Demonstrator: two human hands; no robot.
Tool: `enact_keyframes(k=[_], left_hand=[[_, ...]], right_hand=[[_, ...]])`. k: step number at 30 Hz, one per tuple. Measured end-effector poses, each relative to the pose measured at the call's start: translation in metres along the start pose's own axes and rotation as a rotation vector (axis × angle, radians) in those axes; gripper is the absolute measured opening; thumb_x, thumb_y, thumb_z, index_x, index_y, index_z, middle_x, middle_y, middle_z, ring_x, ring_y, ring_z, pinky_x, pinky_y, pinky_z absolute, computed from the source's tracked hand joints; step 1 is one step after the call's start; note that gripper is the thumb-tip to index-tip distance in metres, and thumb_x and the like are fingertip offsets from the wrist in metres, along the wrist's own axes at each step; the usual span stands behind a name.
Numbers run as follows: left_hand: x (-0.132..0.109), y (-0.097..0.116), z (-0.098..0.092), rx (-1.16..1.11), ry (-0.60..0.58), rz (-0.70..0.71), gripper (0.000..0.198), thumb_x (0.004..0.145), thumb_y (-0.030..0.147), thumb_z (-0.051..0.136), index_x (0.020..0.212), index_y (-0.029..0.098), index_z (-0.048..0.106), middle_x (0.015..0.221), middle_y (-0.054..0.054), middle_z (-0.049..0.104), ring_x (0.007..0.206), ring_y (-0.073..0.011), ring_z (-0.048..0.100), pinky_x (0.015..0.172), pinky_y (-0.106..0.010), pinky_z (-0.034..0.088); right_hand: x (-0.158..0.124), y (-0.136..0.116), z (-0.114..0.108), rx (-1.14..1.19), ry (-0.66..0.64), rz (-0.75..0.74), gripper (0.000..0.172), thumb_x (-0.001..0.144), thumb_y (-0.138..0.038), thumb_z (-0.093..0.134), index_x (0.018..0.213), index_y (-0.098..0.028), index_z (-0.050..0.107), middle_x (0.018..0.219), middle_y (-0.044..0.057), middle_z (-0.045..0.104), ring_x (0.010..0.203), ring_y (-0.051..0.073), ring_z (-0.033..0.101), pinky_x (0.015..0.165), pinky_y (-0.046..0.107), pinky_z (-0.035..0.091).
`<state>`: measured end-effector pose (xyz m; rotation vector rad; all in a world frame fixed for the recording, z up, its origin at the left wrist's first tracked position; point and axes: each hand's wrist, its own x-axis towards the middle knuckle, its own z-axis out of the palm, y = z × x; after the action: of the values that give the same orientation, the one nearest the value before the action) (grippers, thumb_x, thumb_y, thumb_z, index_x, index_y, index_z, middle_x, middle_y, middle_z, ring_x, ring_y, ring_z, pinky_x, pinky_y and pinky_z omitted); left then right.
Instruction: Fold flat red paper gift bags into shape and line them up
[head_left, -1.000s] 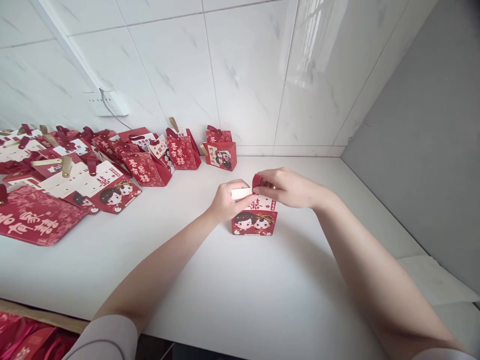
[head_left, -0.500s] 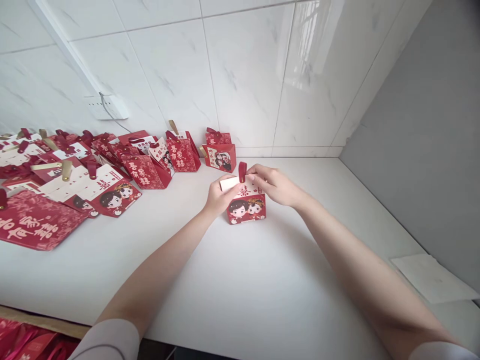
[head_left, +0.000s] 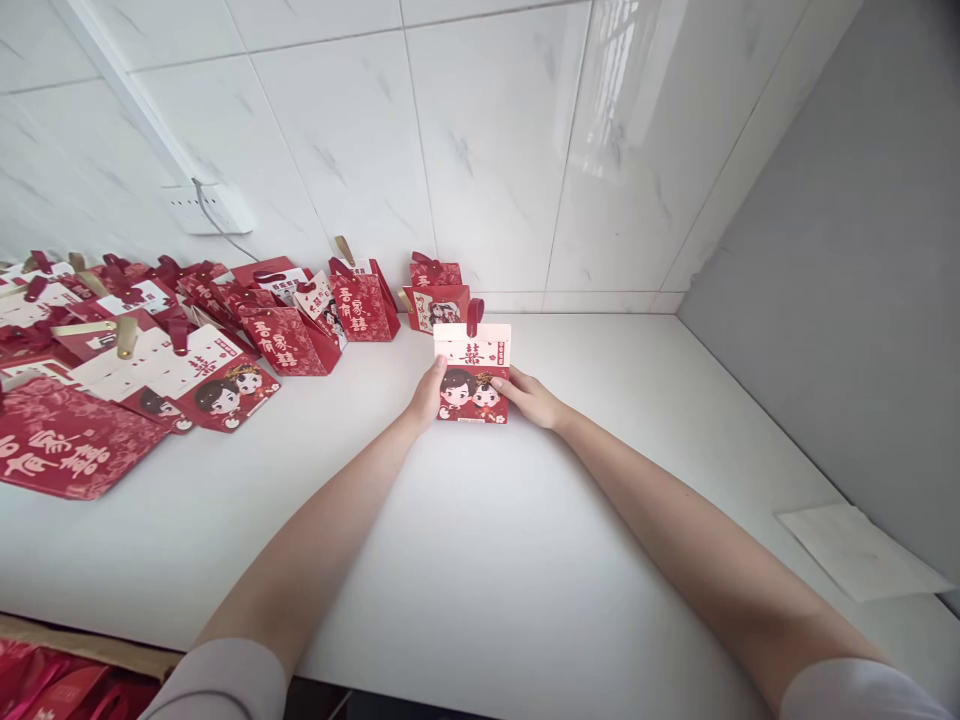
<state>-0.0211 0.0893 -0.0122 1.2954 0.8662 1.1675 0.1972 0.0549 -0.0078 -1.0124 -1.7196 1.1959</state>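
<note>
A small red and white gift box (head_left: 472, 372) with a cartoon couple on its front and a red ribbon loop on top stands upright on the white table (head_left: 480, 560). My left hand (head_left: 429, 392) holds its left side and my right hand (head_left: 529, 397) holds its right side, fingers pressed against the box. It stands just in front of another folded red box (head_left: 436, 297) near the wall.
A row of folded red gift boxes (head_left: 352, 305) runs along the wall to the left, with flat unfolded ones (head_left: 180, 375) piled at the far left. A wall socket (head_left: 210, 207) with a cable is above them. A white sheet (head_left: 862, 550) lies at the right edge.
Both hands have pushed the box away from me toward the wall. My fingers moved from its top flap and ribbon down to its two sides, and the box now stands closed.
</note>
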Motion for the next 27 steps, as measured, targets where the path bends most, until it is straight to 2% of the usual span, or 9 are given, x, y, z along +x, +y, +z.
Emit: enact_keyframes(k=[7,27], left_hand=[[-0.001,-0.0001,-0.0005,0.082,0.009,0.042,0.075,0.086,0.076,0.051,0.128,0.017,0.067,0.124,-0.013,0.072,0.129,-0.0319,0.06,0.115,-0.044,0.04],[-0.0021,0.0007,0.0019,0.085,0.013,0.038,0.068,0.088,0.071,0.051,0.124,0.016,0.069,0.124,-0.012,0.072,0.13,-0.031,0.059,0.114,-0.042,0.041]], right_hand=[[0.0019,0.0065,-0.0032,0.002,-0.015,-0.031,0.059,0.092,-0.065,0.053,0.139,-0.028,0.056,0.142,0.002,0.064,0.127,0.027,0.061,0.113,0.045,0.044],[0.0016,0.0056,-0.0051,-0.026,-0.019,-0.022,0.056,0.093,-0.065,0.053,0.135,-0.029,0.057,0.142,0.002,0.064,0.127,0.027,0.062,0.113,0.046,0.043]])
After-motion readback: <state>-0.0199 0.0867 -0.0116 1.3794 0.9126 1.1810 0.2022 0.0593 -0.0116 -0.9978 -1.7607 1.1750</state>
